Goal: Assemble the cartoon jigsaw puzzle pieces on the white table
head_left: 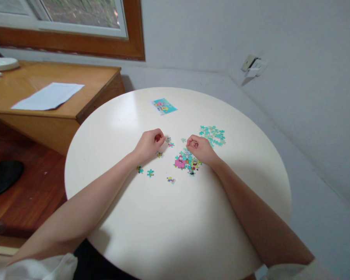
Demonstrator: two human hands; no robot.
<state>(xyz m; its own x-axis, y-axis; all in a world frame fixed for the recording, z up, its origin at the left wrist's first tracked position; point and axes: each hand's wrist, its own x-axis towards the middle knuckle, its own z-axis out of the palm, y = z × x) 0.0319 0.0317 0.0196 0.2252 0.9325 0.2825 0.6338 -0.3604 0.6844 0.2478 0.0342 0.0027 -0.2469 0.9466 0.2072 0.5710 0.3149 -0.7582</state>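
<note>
My left hand [150, 143] is closed in a pinch, with a small greyish jigsaw piece [168, 139] at its fingertips. A pink and blue jigsaw piece [170, 144] lies just below that one. My right hand [201, 148] is closed, fingers curled, over the upper right of a partly joined jigsaw puzzle [180, 161] with pink, teal and yellow cartoon figures. Whatever its fingertips hold is hidden. A pale green jigsaw piece [183, 140] lies between the hands. Loose jigsaw pieces, one of them teal [150, 173], are scattered below my left hand, and another [170, 179] lies nearer me.
A pile of teal jigsaw pieces [212, 135] lies beyond my right hand on the round white table [169, 225]. Towards the far edge lies a picture card [163, 106]. A wooden desk [99, 83] with a paper sheet [48, 96] stands at the left.
</note>
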